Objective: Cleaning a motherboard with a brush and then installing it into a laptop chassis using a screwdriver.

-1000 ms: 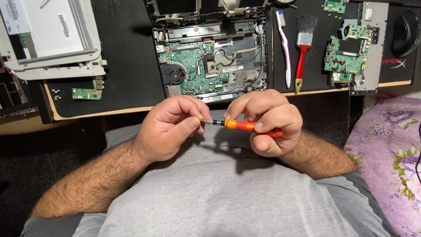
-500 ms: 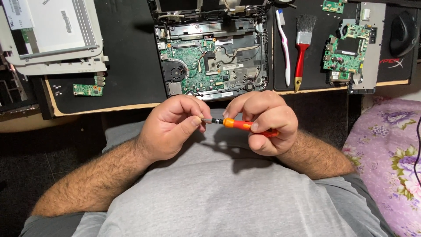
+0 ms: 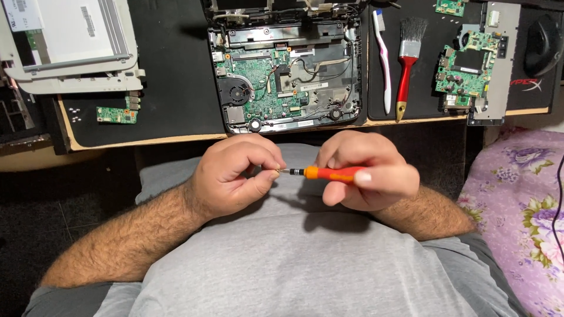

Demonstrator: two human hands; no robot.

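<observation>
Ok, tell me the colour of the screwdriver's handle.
Orange, on the screwdriver held in the right hand; the head view shows it best.

Head camera looks steeply down, close over the desk edge (image 3: 176,141).

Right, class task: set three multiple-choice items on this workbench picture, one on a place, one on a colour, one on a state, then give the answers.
1. Where does the paintbrush lie?
A. right of the opened laptop
B. on the grey shirt
C. left of the screen panel

2. What colour is the screwdriver handle?
A. blue
B. orange
C. green

3. How is the screwdriver held?
A. lying loose on the mat
B. in the left hand alone
C. right hand grips the handle, left hand fingers pinch the tip

Answers: 1 A, it lies beside the toothbrush, right of the laptop; 2 B, the handle is orange; 3 C, both hands meet on it.
</observation>
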